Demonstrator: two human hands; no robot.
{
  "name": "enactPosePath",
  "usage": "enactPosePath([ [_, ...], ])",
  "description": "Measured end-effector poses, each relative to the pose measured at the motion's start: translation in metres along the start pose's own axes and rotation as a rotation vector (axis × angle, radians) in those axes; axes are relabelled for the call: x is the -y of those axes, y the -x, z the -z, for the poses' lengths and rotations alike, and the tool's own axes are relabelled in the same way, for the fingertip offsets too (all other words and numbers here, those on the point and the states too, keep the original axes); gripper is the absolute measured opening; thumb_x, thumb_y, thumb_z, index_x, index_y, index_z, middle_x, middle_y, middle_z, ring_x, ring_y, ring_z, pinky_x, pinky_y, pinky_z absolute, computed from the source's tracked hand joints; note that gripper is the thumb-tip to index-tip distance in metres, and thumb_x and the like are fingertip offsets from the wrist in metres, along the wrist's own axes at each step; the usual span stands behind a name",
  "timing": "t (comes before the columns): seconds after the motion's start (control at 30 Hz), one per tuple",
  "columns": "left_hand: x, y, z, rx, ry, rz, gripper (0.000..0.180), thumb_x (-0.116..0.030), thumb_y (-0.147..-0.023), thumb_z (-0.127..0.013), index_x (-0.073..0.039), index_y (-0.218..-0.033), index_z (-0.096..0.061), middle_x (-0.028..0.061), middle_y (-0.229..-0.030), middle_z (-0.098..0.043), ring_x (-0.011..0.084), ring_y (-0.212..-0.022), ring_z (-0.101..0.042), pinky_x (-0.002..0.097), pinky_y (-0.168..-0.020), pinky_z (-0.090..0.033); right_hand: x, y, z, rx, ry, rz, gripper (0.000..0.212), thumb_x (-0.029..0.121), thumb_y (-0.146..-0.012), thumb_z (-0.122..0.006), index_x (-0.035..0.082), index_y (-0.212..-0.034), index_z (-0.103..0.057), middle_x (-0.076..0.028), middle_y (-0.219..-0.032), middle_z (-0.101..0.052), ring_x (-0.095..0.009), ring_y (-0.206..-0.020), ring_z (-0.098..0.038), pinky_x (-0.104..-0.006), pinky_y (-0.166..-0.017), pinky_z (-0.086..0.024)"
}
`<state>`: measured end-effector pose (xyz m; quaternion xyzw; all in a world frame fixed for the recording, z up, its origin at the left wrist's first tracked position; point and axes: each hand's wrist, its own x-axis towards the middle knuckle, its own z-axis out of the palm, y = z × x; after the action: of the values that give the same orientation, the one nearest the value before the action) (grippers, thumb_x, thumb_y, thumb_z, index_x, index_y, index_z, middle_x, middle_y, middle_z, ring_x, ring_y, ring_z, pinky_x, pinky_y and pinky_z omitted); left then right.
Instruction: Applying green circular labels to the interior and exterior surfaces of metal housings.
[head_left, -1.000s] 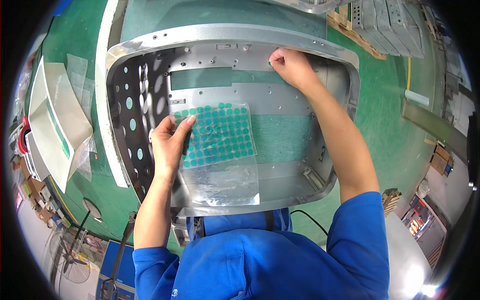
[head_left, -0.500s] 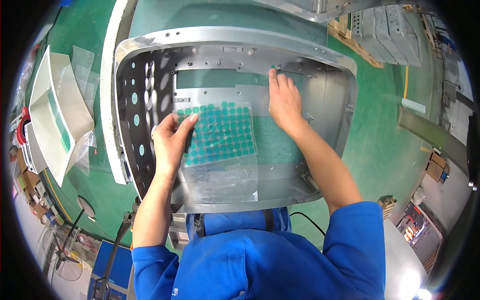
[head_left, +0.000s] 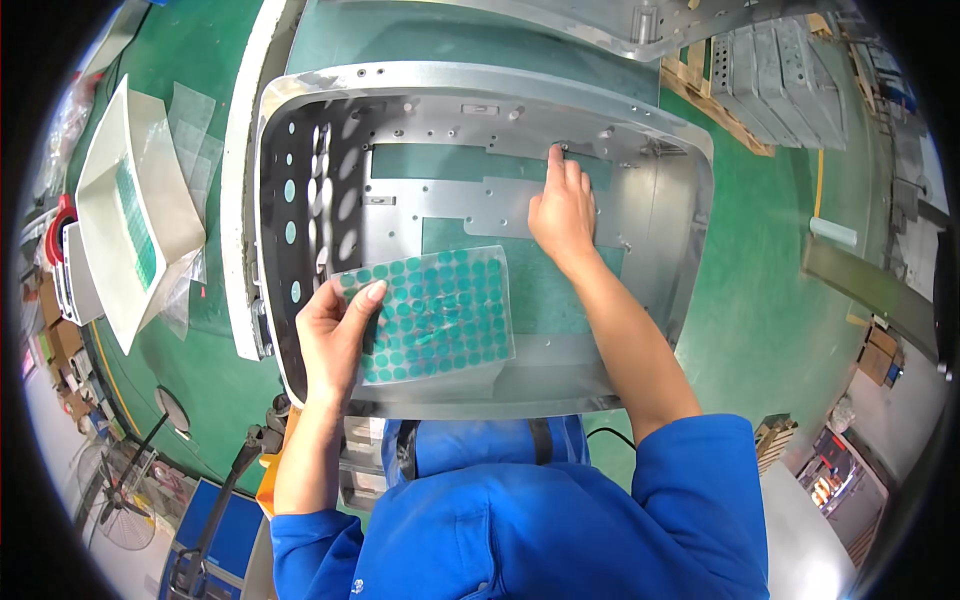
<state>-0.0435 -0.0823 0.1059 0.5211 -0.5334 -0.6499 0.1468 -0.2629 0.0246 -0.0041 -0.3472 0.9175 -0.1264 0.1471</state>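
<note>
Green dots on a clear sheet, held over a big metal shell.
The sheet [head_left: 432, 312] is over the near left part of the shell [head_left: 420, 77], flat and a bit tilted, with rows of round green dots [head_left: 413, 266]. The left hand [head_left: 333, 340] pinches its left edge, thumb on top. The right hand [head_left: 565, 215] has its fingers out, with nothing seen in its grip; one fingertip is at the shell's far side. I can't tell if a dot is under it. Most dots seem unused, so I think lots are left.
</note>
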Motion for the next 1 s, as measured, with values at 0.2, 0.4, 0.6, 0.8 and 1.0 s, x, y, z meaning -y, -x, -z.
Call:
enactPosePath([
  [0.2, 0.011, 0.018, 0.006, -0.017, -0.003, -0.096, 0.015, -0.013, -0.078, -0.063, 0.000, -0.085, -0.059, -0.0003, -0.072, -0.059, 0.0036, -0.063, -0.051, 0.0172, -0.056, -0.042, -0.001, -0.003, -0.003, -0.022, 0.039, -0.060, 0.057, 0.003, -0.068, -0.050, -0.003, -0.123, -0.033, -0.017, -0.106, -0.044, -0.032, -0.098, -0.042, -0.0399, -0.085, -0.036],
  [0.4, 0.019, 0.032, 0.018, 0.044, 0.001, -0.230, 0.010, -0.007, -0.079, -0.061, 0.001, -0.085, -0.058, 0.0024, -0.069, -0.060, 0.0051, -0.059, -0.053, 0.0176, -0.053, -0.043, 0.015, 0.033, 0.051, 0.070, -0.511, 0.184, 0.037, 0.011, -0.073, -0.058, 0.005, -0.109, -0.051, -0.011, -0.099, -0.052, -0.026, -0.094, -0.050, -0.0365, -0.082, -0.039],
  [0.6, 0.026, 0.042, 0.027, 0.133, -0.043, -0.353, 0.010, -0.005, -0.077, -0.063, 0.002, -0.082, -0.060, 0.0008, -0.065, -0.058, 0.0025, -0.054, -0.049, 0.0165, -0.047, -0.038, 0.064, 0.086, 0.085, 0.517, -0.834, 0.437, 0.022, 0.007, -0.073, -0.064, 0.002, -0.094, -0.059, -0.007, -0.091, -0.059, -0.016, -0.085, -0.055, -0.0276, -0.076, -0.043],
  [0.8, 0.029, 0.044, 0.037, 0.157, -0.102, -0.348, 0.009, -0.002, -0.074, -0.065, 0.002, -0.079, -0.058, 0.0005, -0.065, -0.058, 0.0021, -0.056, -0.050, 0.0156, -0.049, -0.039, 0.080, 0.100, 0.084, 0.489, -0.860, 0.261, 0.015, 0.005, -0.073, -0.064, 0.002, -0.087, -0.062, -0.006, -0.084, -0.061, -0.013, -0.078, -0.057, -0.0254, -0.072, -0.044],
  [1.0, 0.026, 0.039, 0.035, 0.121, -0.139, -0.310, 0.012, -0.006, -0.073, -0.067, 0.002, -0.078, -0.059, -0.0005, -0.060, -0.058, -0.0001, -0.054, -0.047, 0.0150, -0.046, -0.037, 0.078, 0.107, 0.076, 0.363, -0.984, 0.204, 0.012, 0.002, -0.073, -0.062, 0.001, -0.084, -0.061, -0.006, -0.083, -0.063, -0.013, -0.077, -0.058, -0.0256, -0.071, -0.045],
])
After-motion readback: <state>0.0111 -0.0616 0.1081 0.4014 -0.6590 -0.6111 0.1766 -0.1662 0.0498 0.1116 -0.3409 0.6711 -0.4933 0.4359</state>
